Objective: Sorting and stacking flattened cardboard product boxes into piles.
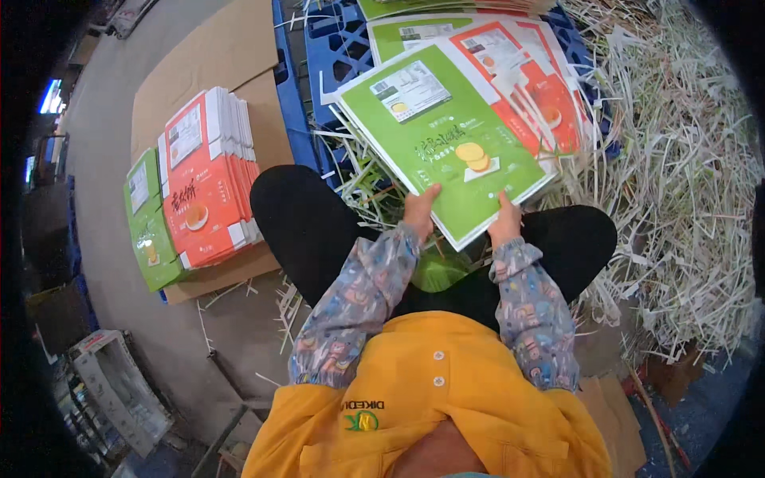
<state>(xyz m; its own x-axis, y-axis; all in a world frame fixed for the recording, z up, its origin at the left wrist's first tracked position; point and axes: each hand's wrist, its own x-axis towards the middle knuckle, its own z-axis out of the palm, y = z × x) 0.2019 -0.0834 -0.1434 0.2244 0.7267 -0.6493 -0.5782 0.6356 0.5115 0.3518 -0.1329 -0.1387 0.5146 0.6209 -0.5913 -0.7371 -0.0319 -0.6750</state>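
Observation:
A green printed cardboard sheet (442, 151) with white borders and a picture of round biscuits lies tilted in front of me. My left hand (420, 211) grips its near left edge, thumb on top. At the near right edge my right hand (505, 221) is closed on the same sheet, its thumb also on top. The fingers beneath are hidden, and I cannot tell whether more sheets lie under it in my grip. Just beyond, red printed sheets (522, 84) overlap at the far right of the green one.
Stacked red cartons (203, 187) and green cartons (149, 231) sit on brown cardboard (211, 60) at the left. Blue plastic pallets (331, 40) lie under the far sheets. Shredded paper strips (665, 175) heap up on the right. A grey crate (119, 390) stands lower left.

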